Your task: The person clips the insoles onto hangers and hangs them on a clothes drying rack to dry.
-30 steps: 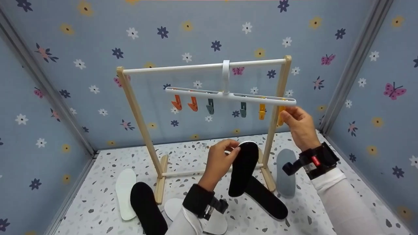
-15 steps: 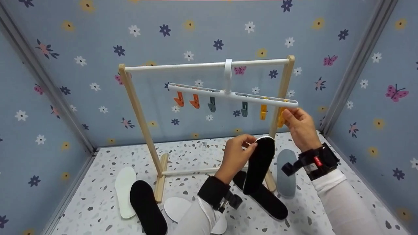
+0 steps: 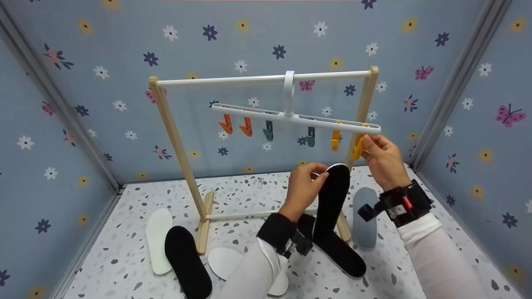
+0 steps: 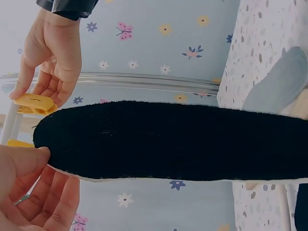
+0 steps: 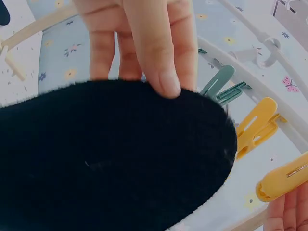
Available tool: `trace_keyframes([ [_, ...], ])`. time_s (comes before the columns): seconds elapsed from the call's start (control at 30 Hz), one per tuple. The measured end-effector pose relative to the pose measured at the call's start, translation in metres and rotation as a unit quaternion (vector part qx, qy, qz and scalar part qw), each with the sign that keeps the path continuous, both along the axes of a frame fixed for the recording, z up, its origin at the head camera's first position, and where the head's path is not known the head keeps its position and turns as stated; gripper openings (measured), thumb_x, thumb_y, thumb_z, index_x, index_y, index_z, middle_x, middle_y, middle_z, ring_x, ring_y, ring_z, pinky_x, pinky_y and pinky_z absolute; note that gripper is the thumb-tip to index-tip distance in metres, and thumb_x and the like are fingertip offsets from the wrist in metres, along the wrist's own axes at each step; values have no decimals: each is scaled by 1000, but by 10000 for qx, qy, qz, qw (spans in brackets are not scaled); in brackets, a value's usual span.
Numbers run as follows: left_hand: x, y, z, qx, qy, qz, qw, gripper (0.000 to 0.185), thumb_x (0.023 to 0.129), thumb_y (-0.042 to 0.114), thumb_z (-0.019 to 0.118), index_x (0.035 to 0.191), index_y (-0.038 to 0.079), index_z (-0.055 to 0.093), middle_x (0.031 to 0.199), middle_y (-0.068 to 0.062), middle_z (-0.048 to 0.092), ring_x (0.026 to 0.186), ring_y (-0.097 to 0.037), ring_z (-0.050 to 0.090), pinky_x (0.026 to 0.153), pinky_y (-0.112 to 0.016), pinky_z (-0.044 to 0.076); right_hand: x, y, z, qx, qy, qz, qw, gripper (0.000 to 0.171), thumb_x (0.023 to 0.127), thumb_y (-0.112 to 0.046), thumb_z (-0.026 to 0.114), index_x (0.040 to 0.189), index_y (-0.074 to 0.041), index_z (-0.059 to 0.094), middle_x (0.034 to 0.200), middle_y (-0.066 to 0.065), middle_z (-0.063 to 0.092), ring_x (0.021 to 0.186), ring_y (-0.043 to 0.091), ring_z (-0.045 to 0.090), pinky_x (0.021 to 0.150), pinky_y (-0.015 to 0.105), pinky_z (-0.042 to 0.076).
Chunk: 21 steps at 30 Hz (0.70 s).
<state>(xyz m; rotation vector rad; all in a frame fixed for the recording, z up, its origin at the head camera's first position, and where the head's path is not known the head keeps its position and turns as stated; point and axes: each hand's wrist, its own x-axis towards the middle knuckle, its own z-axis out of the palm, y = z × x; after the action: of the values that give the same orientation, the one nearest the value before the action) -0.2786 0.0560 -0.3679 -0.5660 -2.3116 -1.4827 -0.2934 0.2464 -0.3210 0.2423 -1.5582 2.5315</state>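
My left hand [image 3: 321, 173] pinches the top end of a black insole [image 3: 330, 203] and holds it upright, just below the right end of a white clip hanger [image 3: 257, 113]. That hanger hangs from a wooden rack's white rail [image 3: 224, 79]. At its far right, my right hand [image 3: 365, 146] pinches a yellow clip [image 3: 357, 148]. The left wrist view shows the insole [image 4: 168, 139] close under the yellow clip [image 4: 34, 103], held by my right hand [image 4: 30, 92]. In the right wrist view the left hand's fingers [image 5: 163, 72] grip the insole [image 5: 106, 159], with the yellow clip [image 5: 284, 180] just beside it.
On the speckled floor lie a white insole [image 3: 158, 238], a black insole [image 3: 187, 261], another white one [image 3: 222, 261], a black one [image 3: 341, 253] and a grey one [image 3: 365, 218]. Orange, green and yellow clips [image 3: 268, 131] hang along the hanger. Flowered walls close in on three sides.
My left hand has lifted the black insole up and to the right, bringing its top near the yellow clip. My right hand has stayed at that clip.
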Motion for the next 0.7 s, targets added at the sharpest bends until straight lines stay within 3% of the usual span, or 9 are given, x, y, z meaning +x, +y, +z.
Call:
trace_keyframes([
  [0.33,-4,9,6,-153,-305,78,9994,9,87,13,67,93,9,72,87,0,69,74,-10,64,68,-20,48,0,2,-1,-294,-54,181,9994,8,89,-11,61,92,-11,68,100,1,61,100,13,52,90,27,43],
  [0.7,-13,18,10,-2,-180,-13,9998,8,86,10,67,93,7,71,86,-2,70,73,-9,63,69,-18,48,-3,1,-3,-226,-7,77,9997,11,91,-8,59,89,-12,68,90,-1,62,88,10,56,83,24,46],
])
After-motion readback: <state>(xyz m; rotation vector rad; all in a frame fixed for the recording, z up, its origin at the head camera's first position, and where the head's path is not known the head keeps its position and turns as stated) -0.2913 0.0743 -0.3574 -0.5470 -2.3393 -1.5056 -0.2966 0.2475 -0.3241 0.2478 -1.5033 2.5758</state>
